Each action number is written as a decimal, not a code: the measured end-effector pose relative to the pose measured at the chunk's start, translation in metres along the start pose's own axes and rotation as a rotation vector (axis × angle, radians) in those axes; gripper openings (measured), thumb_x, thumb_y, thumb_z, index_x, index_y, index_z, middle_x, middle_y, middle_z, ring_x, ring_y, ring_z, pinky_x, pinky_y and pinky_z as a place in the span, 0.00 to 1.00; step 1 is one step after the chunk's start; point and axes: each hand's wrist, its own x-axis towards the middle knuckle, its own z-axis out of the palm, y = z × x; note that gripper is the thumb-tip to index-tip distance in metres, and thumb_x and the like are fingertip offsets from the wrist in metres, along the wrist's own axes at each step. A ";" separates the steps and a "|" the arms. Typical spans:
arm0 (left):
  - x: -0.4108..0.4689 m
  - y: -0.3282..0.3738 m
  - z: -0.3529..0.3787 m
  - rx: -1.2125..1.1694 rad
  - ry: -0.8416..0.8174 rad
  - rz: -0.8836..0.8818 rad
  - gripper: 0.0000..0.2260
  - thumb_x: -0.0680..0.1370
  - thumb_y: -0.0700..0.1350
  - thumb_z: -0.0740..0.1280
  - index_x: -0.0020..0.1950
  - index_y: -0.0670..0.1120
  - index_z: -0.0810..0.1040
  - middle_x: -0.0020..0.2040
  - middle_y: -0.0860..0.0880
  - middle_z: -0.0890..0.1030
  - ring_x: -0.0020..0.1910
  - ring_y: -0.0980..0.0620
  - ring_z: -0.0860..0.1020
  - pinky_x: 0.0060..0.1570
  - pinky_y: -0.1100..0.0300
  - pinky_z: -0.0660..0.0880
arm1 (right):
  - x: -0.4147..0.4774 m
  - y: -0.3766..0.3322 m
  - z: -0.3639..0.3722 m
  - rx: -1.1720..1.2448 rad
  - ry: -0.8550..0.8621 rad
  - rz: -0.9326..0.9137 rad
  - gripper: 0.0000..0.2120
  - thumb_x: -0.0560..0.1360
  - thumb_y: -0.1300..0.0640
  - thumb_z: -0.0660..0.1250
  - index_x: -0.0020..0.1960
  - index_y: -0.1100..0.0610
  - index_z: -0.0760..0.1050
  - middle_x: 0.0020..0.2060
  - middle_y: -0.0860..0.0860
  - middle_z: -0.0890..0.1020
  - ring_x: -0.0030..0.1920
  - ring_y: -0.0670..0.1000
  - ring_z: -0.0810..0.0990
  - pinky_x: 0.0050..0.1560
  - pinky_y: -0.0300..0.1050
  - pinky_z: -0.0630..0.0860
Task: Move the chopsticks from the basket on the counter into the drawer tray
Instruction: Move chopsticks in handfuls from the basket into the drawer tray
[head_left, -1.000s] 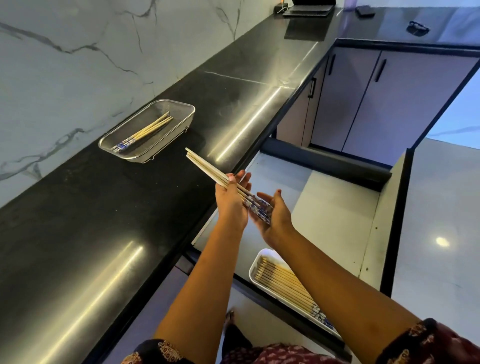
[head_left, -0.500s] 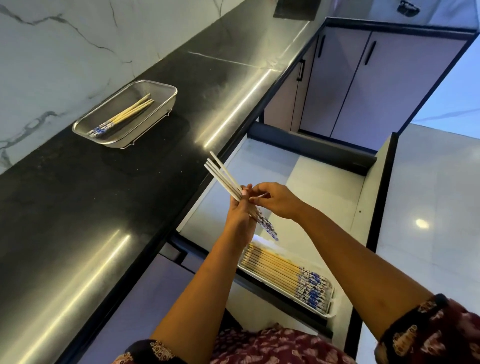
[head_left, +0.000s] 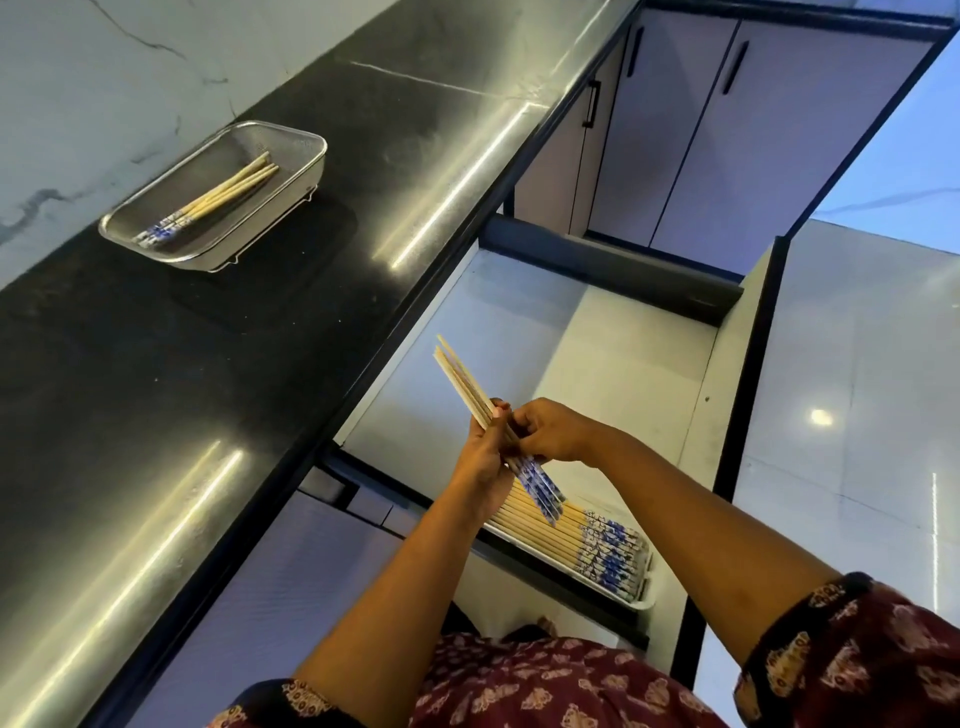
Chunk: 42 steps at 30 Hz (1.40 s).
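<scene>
A bundle of wooden chopsticks (head_left: 464, 383) with blue-patterned ends is held over the open drawer (head_left: 613, 358). My left hand (head_left: 485, 457) grips the bundle at its middle, and my right hand (head_left: 553, 431) closes on it from the right. Just below, the white drawer tray (head_left: 641, 597) holds several chopsticks (head_left: 561, 530) laid side by side. On the black counter at the left, the metal mesh basket (head_left: 296, 156) still holds a few chopsticks (head_left: 218, 200).
The black counter (head_left: 208, 389) runs along a marble wall. Grey cabinet doors (head_left: 727, 130) with black handles stand beyond the drawer. The drawer's dark front edge (head_left: 571, 587) lies close to my body. A glossy tiled floor is at the right.
Both hands carried the bundle from beside the counter edge down and toward me, over the drawer tray. My right hand went from cupping the blue ends to gripping the bundle's middle.
</scene>
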 end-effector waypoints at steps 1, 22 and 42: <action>0.001 -0.003 -0.004 0.022 0.014 -0.002 0.06 0.82 0.45 0.56 0.50 0.49 0.72 0.49 0.45 0.77 0.47 0.46 0.79 0.39 0.50 0.80 | -0.001 0.005 0.003 -0.021 -0.007 0.007 0.08 0.73 0.63 0.70 0.46 0.69 0.77 0.36 0.59 0.77 0.37 0.55 0.75 0.40 0.48 0.73; 0.020 -0.007 -0.088 1.118 0.143 0.089 0.14 0.77 0.39 0.66 0.62 0.43 0.76 0.60 0.43 0.79 0.59 0.45 0.77 0.55 0.58 0.73 | -0.021 0.082 0.057 -0.711 -0.199 0.257 0.05 0.73 0.58 0.70 0.42 0.57 0.74 0.44 0.54 0.74 0.43 0.52 0.74 0.43 0.43 0.71; 0.017 0.004 -0.088 1.109 0.069 0.010 0.18 0.77 0.34 0.63 0.66 0.43 0.74 0.62 0.42 0.79 0.62 0.45 0.76 0.64 0.50 0.73 | -0.024 0.081 0.069 -0.856 -0.147 0.211 0.16 0.74 0.57 0.68 0.62 0.56 0.74 0.59 0.57 0.78 0.59 0.57 0.78 0.56 0.48 0.75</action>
